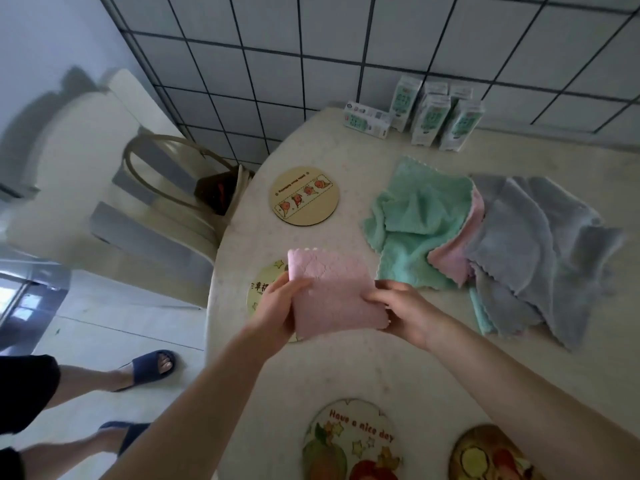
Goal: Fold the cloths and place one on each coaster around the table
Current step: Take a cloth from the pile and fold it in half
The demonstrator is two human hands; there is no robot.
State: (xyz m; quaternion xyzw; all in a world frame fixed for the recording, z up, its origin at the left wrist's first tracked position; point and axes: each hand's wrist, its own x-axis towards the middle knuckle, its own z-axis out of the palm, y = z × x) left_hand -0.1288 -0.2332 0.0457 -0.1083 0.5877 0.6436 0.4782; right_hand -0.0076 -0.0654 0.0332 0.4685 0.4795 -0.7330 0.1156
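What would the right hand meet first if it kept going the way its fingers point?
The right hand points left, into the folded pink cloth it already grips. Beyond that lies the left hand holding the opposite edge, though depth is uncertain.

Soft dim daylight, cool cast; faint shadows; wide-angle bending at edges; chair (114,174) at left motion-blurred.

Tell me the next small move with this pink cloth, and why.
Probably lower the folded pink cloth onto the coaster directly beneath it. Both the left hand and right hand hold it folded, and that coaster is bare.
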